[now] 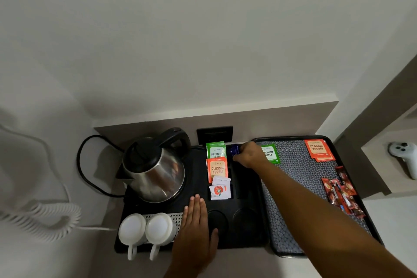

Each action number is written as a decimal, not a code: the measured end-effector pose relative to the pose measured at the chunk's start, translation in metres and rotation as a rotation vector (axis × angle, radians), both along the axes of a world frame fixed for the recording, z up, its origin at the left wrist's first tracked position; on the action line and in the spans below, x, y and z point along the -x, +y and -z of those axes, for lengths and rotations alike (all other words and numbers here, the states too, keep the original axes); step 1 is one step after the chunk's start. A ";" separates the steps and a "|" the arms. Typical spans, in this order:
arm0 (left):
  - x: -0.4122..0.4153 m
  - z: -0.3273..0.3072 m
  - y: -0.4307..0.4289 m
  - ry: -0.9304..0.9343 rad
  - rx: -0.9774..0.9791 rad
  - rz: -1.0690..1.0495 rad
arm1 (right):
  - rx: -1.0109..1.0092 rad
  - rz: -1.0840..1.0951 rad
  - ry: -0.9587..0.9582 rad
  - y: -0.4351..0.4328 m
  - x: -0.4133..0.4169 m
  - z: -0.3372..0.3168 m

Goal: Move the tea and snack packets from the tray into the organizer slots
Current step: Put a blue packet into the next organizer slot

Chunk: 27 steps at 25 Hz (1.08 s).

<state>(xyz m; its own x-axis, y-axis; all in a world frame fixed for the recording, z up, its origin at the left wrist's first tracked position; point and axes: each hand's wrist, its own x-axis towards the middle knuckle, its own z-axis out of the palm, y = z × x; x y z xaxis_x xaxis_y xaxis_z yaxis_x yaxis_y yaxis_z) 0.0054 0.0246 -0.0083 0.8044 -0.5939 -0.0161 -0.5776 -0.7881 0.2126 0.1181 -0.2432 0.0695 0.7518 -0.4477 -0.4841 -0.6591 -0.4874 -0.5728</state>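
Note:
My right hand (249,155) reaches over the black organizer (246,189) and is closed on a dark blue packet (234,149) at its far right slot. The left column of slots holds a green Premium Green packet (216,151), an orange Classic Assam packet (217,169) and white sachets (219,190). My left hand (195,225) lies flat, fingers together, on the organizer's front. On the patterned tray (297,174) to the right lie a green packet (270,153), orange Classic Assam packets (317,149) and red snack packets (340,192).
A steel kettle (155,171) with a black cord stands at the organizer's left. Two upturned white cups (146,230) sit at its front left. A wall socket (214,134) is behind. A white coiled cord (45,221) lies left; a white controller (404,158) rests on a shelf right.

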 end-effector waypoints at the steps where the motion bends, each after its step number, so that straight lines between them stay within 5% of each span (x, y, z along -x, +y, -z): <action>1: -0.001 0.001 0.000 -0.001 0.011 0.002 | 0.016 -0.004 0.017 0.000 -0.002 0.002; 18: 0.000 -0.002 -0.001 0.025 -0.011 -0.011 | 0.214 0.120 -0.043 0.021 0.006 0.018; 27: 0.000 -0.001 -0.001 0.041 0.002 -0.009 | 0.110 0.224 -0.154 0.009 0.031 0.015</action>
<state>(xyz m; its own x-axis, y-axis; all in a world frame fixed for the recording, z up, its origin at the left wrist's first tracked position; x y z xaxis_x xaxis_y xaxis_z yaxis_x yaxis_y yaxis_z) 0.0054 0.0235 -0.0076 0.8082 -0.5870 -0.0482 -0.5615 -0.7927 0.2374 0.0870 -0.2347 0.0549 0.6894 -0.6544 -0.3107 -0.6664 -0.4047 -0.6262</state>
